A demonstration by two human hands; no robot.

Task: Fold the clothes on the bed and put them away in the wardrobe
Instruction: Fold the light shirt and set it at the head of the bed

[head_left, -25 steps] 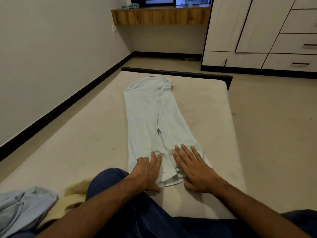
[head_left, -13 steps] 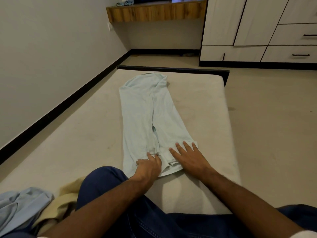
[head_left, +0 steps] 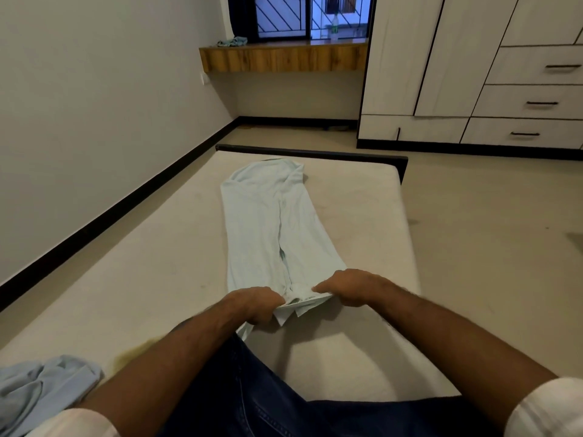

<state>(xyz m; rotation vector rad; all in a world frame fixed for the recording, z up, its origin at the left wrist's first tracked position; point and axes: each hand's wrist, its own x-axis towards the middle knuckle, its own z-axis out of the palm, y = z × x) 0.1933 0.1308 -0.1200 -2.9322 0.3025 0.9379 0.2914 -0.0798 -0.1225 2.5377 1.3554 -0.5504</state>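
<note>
Two hands: left hand [head_left: 252, 305] and right hand [head_left: 353, 290] gripped the shirt's near hem, fingers curled.
Shirt: pale blue shirt [head_left: 271, 225], folded long and narrow, lay along the bed [head_left: 157, 263].
Change: earlier flat palms had turned into grips.

Both hands now grip the near end of the pale green shirt [head_left: 277, 234] instead of lying flat on it: the left hand [head_left: 252, 305] and the right hand [head_left: 350, 290] have their fingers curled round the bunched hem, which rises off the bed [head_left: 142, 279]. The view sits higher, bringing the window [head_left: 303, 17] and more of the wardrobe [head_left: 473, 74] into sight.
</note>
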